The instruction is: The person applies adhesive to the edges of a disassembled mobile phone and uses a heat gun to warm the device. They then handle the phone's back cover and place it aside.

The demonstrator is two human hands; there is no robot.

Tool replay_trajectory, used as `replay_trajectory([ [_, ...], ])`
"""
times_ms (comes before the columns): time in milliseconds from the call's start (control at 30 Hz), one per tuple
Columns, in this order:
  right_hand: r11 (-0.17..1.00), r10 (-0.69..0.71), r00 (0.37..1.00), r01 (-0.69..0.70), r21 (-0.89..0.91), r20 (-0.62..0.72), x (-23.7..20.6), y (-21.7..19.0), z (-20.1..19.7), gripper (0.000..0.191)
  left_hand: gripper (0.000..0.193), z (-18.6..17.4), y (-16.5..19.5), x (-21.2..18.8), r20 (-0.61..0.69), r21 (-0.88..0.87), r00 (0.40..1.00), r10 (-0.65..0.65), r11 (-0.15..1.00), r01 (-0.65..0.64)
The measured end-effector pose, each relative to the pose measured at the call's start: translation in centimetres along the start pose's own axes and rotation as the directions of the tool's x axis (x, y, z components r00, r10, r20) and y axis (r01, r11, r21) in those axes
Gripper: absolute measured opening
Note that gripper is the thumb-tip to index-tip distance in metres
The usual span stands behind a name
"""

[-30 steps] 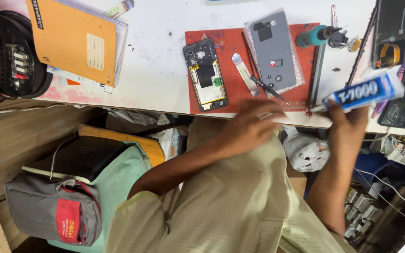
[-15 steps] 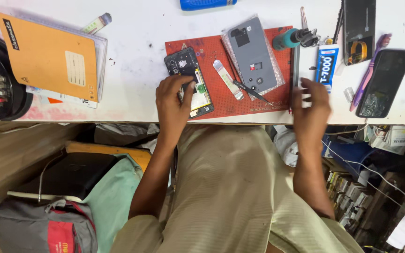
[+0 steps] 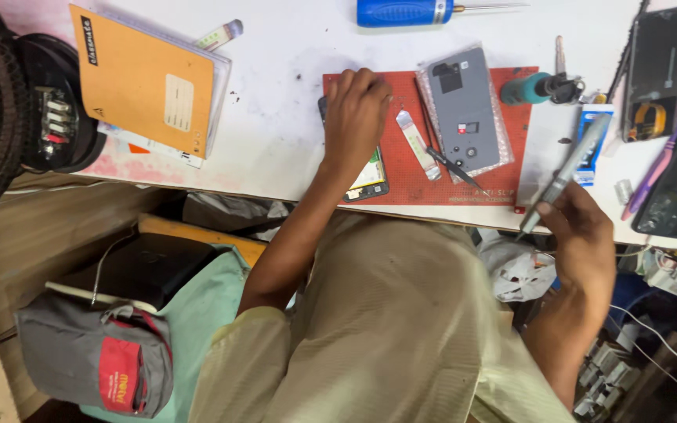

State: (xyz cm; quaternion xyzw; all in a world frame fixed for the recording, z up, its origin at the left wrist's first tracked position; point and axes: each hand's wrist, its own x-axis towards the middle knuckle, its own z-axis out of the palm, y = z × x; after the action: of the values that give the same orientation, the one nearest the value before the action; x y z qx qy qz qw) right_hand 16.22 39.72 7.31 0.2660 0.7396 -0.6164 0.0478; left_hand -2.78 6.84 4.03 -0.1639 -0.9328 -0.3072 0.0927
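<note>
White workbench [image 3: 291, 117] across the upper view, seen from above the lap. Orange notebook [image 3: 150, 82] at far left, well apart from the work. Red anti-slip mat [image 3: 401, 184] at the bench's near edge, bearing an opened phone [image 3: 370, 178] at its left end and a grey back cover [image 3: 464, 110] to the right of centre.

Left hand [image 3: 354, 117] laid palm down over the upper part of the opened phone, fingers curled and pressing, only the phone's lower end showing below the wrist. Half a second earlier placed lower on the same phone; now shifted up towards its top.

Right hand [image 3: 581, 235] off the bench, below its front edge, fingers closed round the lower end of a slim grey metal tool [image 3: 570, 168]. Tool tilted, upper end over the bench just beside the mat's right border. Half a second earlier flat on the bench near that border; now raised clear.

Blue-and-white tube [image 3: 587, 149], held one second earlier, now lying on the bench beside the mat and released. In sum: phone steadied, tube put aside, tool in hand.

Black tweezers [image 3: 448, 160] and a white strip [image 3: 417, 145] on the mat between phone and cover, untouched.
</note>
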Motion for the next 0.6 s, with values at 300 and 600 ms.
replay_trajectory([
  [300,0.917,-0.015,0.997,0.044,0.397,-0.076,-3.0,-1.5,0.5,0.047,0.006,1.2,-0.2,0.9,0.085,0.055,0.992,0.089,0.994,-0.094],
  [600,0.778,-0.160,0.987,0.114,0.617,0.019,-3.9,-5.9,6.4,0.051,0.018,-3.2,-1.6,-0.8,0.218,-0.588,0.945,-0.246,0.739,0.328],
])
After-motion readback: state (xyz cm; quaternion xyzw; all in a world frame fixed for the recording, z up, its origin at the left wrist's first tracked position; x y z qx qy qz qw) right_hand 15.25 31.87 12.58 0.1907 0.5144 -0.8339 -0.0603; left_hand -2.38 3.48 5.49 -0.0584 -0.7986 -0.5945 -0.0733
